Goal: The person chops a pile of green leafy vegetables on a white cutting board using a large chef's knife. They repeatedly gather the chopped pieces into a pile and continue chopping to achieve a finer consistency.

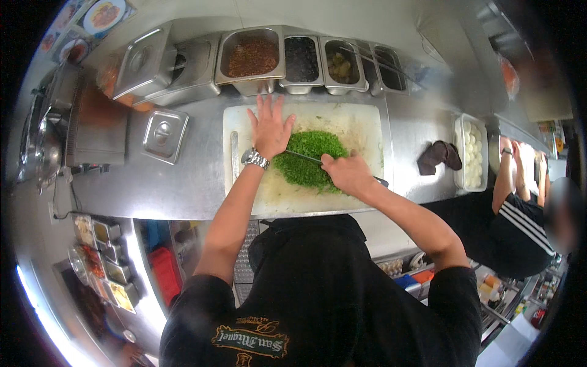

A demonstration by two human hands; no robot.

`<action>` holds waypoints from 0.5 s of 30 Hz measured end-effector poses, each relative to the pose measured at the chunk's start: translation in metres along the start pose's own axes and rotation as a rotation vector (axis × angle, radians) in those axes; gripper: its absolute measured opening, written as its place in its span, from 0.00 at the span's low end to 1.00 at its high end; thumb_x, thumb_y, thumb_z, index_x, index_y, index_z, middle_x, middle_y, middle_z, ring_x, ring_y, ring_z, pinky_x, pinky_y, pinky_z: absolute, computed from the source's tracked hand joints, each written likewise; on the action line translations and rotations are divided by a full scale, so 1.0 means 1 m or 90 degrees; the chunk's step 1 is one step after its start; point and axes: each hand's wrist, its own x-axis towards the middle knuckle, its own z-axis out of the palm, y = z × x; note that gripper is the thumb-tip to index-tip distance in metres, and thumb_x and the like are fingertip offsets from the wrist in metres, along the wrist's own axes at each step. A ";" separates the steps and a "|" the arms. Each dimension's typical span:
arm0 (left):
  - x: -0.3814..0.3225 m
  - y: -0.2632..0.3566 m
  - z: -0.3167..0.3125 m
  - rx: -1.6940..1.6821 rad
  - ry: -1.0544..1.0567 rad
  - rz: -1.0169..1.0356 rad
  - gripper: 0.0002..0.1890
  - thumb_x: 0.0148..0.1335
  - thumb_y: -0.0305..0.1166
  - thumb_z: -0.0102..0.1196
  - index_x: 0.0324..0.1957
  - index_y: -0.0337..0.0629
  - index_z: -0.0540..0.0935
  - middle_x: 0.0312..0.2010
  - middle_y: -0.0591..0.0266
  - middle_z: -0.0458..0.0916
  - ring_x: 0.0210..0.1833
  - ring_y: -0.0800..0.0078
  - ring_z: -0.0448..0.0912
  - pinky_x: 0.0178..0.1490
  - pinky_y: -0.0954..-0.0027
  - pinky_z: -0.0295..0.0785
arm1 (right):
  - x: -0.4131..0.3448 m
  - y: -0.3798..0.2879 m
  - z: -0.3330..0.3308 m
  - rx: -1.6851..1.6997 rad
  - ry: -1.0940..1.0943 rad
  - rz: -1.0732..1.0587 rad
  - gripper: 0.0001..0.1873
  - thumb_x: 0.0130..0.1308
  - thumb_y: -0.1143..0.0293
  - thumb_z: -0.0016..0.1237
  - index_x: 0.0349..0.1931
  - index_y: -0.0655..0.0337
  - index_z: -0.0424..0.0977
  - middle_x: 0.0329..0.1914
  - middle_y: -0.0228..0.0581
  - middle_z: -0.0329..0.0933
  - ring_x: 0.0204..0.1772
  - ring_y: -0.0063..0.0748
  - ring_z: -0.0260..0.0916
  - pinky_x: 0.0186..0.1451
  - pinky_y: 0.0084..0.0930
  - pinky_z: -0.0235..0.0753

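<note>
A mound of finely chopped green herbs (316,176) lies on a white cutting board (362,119) whose surface is stained. My right hand (351,174) grips a kitchen knife (302,157), its blade reaching left across the greens and its dark handle end showing behind the hand. My left hand (270,130) is held flat with fingers spread, at the left side of the mound, near the blade's tip. Whether the palm touches the blade is hidden. A metal wristwatch (256,158) is on my left wrist.
Along the wall stand steel pans, one with a reddish-brown crumbly food (252,55), others with dark and yellowish contents. A steel lid (165,135) lies left. At right are a dark cloth (438,157), a white tub of peeled eggs (472,151) and another person (518,229).
</note>
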 end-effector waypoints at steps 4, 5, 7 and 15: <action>-0.006 0.004 -0.004 0.026 -0.018 -0.034 0.35 0.72 0.54 0.42 0.73 0.44 0.59 0.75 0.35 0.51 0.79 0.35 0.41 0.74 0.29 0.34 | 0.000 0.009 0.005 0.014 0.003 -0.032 0.08 0.73 0.65 0.41 0.45 0.59 0.68 0.21 0.47 0.79 0.30 0.51 0.82 0.53 0.56 0.71; -0.005 0.007 -0.001 0.053 -0.016 -0.020 0.35 0.72 0.54 0.41 0.74 0.44 0.59 0.75 0.35 0.50 0.79 0.35 0.41 0.74 0.29 0.34 | 0.003 0.017 0.018 0.048 -0.003 -0.028 0.08 0.73 0.65 0.41 0.45 0.59 0.68 0.20 0.47 0.79 0.30 0.51 0.82 0.53 0.56 0.71; -0.008 0.010 -0.001 0.021 -0.032 -0.066 0.36 0.73 0.54 0.41 0.74 0.44 0.57 0.75 0.36 0.50 0.79 0.36 0.41 0.75 0.29 0.33 | -0.006 0.009 -0.013 0.004 -0.004 -0.045 0.09 0.74 0.65 0.42 0.45 0.59 0.68 0.20 0.46 0.79 0.30 0.51 0.81 0.51 0.53 0.71; -0.002 0.019 0.005 0.033 -0.047 -0.111 0.37 0.73 0.54 0.40 0.76 0.44 0.55 0.75 0.38 0.51 0.80 0.39 0.41 0.76 0.31 0.32 | 0.000 0.031 -0.018 -0.034 0.016 -0.108 0.08 0.73 0.65 0.43 0.45 0.59 0.69 0.19 0.44 0.78 0.29 0.49 0.81 0.48 0.48 0.71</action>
